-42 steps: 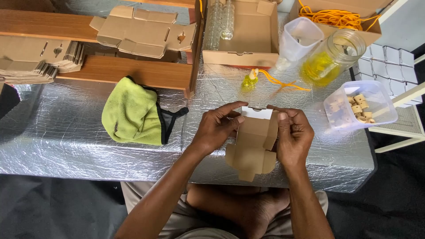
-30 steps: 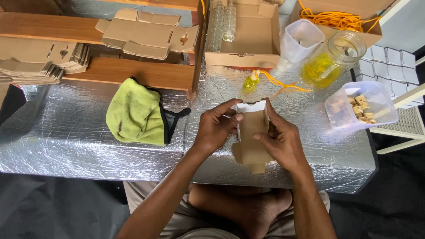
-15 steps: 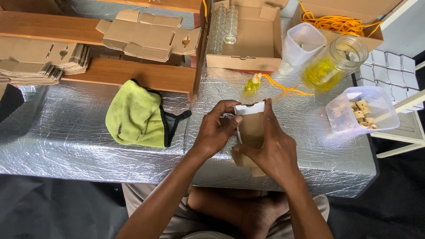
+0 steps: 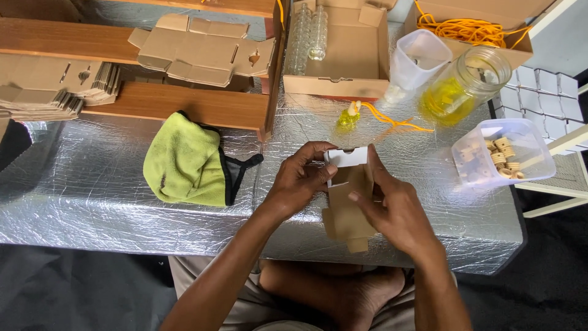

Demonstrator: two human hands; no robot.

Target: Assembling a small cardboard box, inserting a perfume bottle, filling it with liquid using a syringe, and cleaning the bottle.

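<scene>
Hands on one small carton: the left hand (image 4: 298, 184) pinches the carton's white top flap between thumb and fingertips, and the right hand (image 4: 395, 211) lies closed over the brown body from the 3 o'clock side, index finger laid across the front panel. The small cardboard box (image 4: 346, 205) sits above the near edge of the table (image 4: 92, 202), roughly at centre of view, upright with the white flap at 12 o'clock. Change noted against the earlier views: the blank was spread wider and flatter between the two hands, with the right hand further out toward 3 o'clock; it now stands narrower and taller, the right hand drawn in over it. Judgement: the panels have been folded into a sleeve and the top end is being worked; the lower flaps hang loose at 6 o'clock, so the bottom is not yet closed. Surroundings: green cloth (image 4: 187, 159) at 9 o'clock of the hands; small yellow bottle (image 4: 348, 116) with orange cord at 12 o'clock; clear tub of corks (image 4: 502, 153) at 2 o'clock; stack of flat carton blanks (image 4: 43, 95) at 10 o'clock.
</scene>
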